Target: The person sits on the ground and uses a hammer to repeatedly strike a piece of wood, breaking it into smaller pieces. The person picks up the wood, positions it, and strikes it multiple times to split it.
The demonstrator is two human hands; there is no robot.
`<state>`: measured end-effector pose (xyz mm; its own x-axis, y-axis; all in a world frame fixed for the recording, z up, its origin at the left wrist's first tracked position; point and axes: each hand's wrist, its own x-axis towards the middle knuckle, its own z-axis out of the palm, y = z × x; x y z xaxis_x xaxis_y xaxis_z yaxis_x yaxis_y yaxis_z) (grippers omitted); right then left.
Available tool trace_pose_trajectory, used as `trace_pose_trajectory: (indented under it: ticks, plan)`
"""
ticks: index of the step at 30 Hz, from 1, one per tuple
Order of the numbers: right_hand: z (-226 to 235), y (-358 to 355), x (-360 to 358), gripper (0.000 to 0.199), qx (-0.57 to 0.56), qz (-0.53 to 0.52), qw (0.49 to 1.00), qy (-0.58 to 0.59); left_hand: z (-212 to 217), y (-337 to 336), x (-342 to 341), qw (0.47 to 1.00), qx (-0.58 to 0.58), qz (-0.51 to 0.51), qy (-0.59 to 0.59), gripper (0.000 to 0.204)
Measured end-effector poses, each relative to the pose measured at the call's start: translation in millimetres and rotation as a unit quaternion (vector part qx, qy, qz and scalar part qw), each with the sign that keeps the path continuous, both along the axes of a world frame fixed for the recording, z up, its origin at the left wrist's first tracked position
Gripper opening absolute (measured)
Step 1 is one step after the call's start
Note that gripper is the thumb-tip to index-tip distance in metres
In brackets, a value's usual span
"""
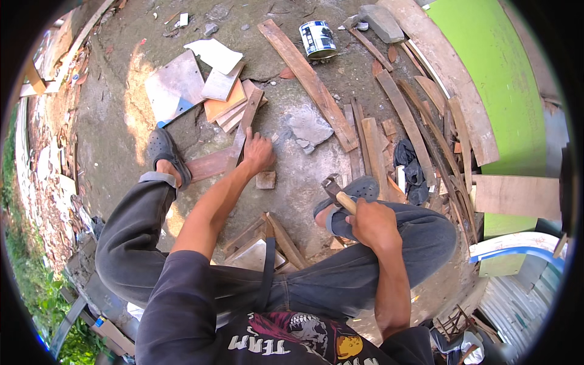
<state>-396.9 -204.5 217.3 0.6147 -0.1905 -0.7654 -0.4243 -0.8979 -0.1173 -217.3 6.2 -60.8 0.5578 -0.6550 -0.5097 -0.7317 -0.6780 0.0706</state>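
Observation:
My left hand [260, 152] is closed at the edge of a narrow wooden strip [248, 125], holding it. That strip lies across a flat reddish-brown board [210, 165], which reaches to my left shoe. In my right hand [373, 225] is a hammer [345, 202], gripped by its pale wooden handle. Its metal head is raised over my right shoe [364, 188]. Just below my left hand, a small square block [266, 180] rests on the ground. Any nail at the strip is too small to make out.
Thin boards and sheets [176, 85] lie beyond my left shoe. A long plank [310, 85] slants across the ground near a paint can [318, 39]. Wood strips [404, 125] and a black plastic bag [411, 170] lie at the right. Wood pieces [289, 243] sit between my legs.

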Motion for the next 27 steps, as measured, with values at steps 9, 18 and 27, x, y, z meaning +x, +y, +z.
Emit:
trace_pose_trajectory:
  ticks: [9,18,27]
  plan:
    - [0.9,-0.2,1.6,0.037,0.006,-0.002,1.0,-0.014,-3.0,-42.1,60.4,0.906,-0.296,0.295,0.064,0.04]
    - [-5.1,-3.4,-3.7,0.038,-0.012,0.002,1.0,0.0,-41.9,-26.7,-6.0,0.954,-0.09,0.247,0.144,0.04]
    - [-4.2,-0.4,-5.6,0.036,-0.001,0.01,1.0,-0.028,34.0,-8.4,72.5,0.807,-0.377,0.44,-0.111,0.068]
